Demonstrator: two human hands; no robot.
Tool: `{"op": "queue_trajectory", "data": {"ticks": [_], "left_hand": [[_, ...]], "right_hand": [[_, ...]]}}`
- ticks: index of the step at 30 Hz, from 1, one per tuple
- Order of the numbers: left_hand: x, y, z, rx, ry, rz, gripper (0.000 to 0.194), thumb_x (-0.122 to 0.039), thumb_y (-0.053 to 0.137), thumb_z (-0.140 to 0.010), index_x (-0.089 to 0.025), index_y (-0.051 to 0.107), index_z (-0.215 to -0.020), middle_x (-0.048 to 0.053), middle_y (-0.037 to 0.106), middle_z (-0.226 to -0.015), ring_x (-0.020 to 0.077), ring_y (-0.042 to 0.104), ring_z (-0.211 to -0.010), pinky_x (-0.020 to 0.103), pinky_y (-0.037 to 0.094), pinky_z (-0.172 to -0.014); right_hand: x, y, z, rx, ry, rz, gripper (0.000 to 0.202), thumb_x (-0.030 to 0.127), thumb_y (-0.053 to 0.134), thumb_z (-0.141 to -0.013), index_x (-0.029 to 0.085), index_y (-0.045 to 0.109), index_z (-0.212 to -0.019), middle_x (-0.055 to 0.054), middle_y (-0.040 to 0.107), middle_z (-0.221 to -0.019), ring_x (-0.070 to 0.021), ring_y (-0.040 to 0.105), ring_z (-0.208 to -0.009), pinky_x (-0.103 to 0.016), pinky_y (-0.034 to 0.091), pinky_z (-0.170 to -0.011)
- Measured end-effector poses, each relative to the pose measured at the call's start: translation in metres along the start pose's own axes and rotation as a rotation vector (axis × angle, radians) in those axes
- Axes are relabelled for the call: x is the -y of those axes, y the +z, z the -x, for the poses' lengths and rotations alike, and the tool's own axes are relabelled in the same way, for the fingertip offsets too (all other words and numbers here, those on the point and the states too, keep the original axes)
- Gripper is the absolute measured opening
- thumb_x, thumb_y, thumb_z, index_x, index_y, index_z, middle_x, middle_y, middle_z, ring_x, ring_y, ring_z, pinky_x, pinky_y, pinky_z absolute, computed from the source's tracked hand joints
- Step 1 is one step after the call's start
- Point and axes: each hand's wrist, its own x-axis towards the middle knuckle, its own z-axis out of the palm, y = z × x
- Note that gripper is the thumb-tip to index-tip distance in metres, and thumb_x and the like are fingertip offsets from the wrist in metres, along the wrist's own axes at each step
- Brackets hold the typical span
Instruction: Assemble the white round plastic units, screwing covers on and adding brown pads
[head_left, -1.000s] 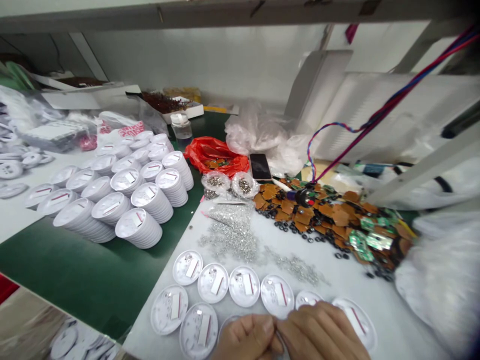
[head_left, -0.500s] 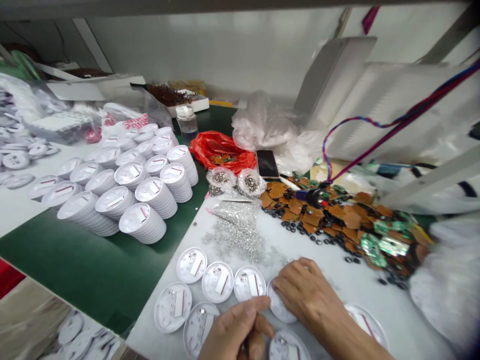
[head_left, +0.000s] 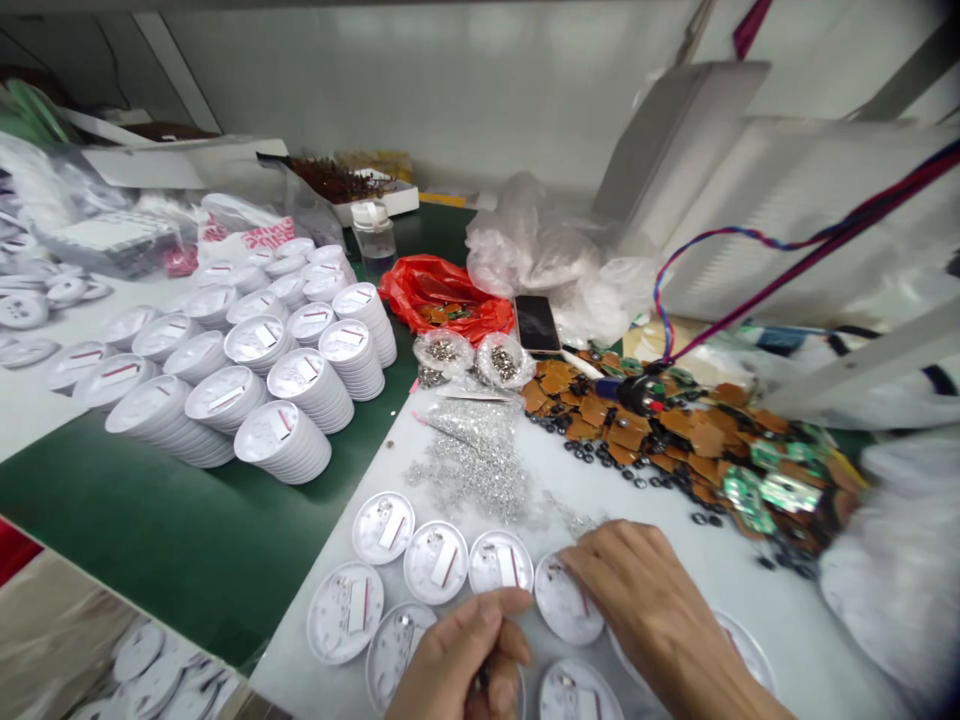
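Observation:
My left hand is closed at the front of the bench, its fingers curled. A small dark thing shows between them, too hidden to name. Under and beside it lie round white plastic dishes, among them one dish to its left, with a white block and small metal bits inside. My right hand bends over the right edge of another white dish, fingers together and pointing down. Its fingertips are hidden, and whatever they pinch cannot be made out. Beyond the dishes spreads a pile of small shiny metal parts.
Stacks of white dishes stand on the green mat at left. Brown and green circuit boards are heaped at right, with an electric screwdriver on a red-blue cord above. Two bags of screws, a red bag and a phone lie behind.
My right hand has shifted a little to the right, uncovering more of the dish beside it. My left hand has drawn slightly left and stays closed.

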Motion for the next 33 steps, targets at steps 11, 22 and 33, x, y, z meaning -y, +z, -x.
{"op": "queue_trajectory", "data": {"ticks": [11,22,33], "left_hand": [[0.018,0.027,-0.010,0.036,-0.084,0.361,0.045,-0.046,0.061,-0.098,-0.008,0.076,-0.114,0.016,0.076,-0.108,0.0227,0.071,-0.099,0.029,0.053,-0.089],[0.039,0.030,-0.023,0.197,-0.133,0.184,0.061,-0.064,0.073,-0.082,-0.017,0.075,-0.122,0.013,0.075,-0.115,0.0308,0.065,-0.117,0.037,0.051,-0.097],[0.047,0.035,-0.027,0.185,-0.148,0.210,0.066,-0.063,0.075,-0.081,-0.011,0.072,-0.122,0.015,0.073,-0.115,0.0275,0.064,-0.116,0.032,0.047,-0.100]], "right_hand": [[0.042,0.022,0.017,-0.074,-0.032,-0.066,0.022,0.026,0.047,-0.102,0.028,0.065,-0.088,0.004,0.066,-0.075,-0.0140,0.058,-0.069,-0.029,0.038,-0.067],[0.045,0.015,0.026,-0.247,0.047,-0.019,0.035,0.024,0.041,-0.105,0.024,0.054,-0.073,0.003,0.055,-0.064,-0.0155,0.047,-0.062,-0.034,0.027,-0.064],[0.039,-0.014,0.037,-0.131,0.091,-0.171,0.007,0.016,0.060,-0.094,0.023,0.059,-0.092,0.002,0.064,-0.080,-0.0143,0.056,-0.073,-0.029,0.038,-0.071]]}}
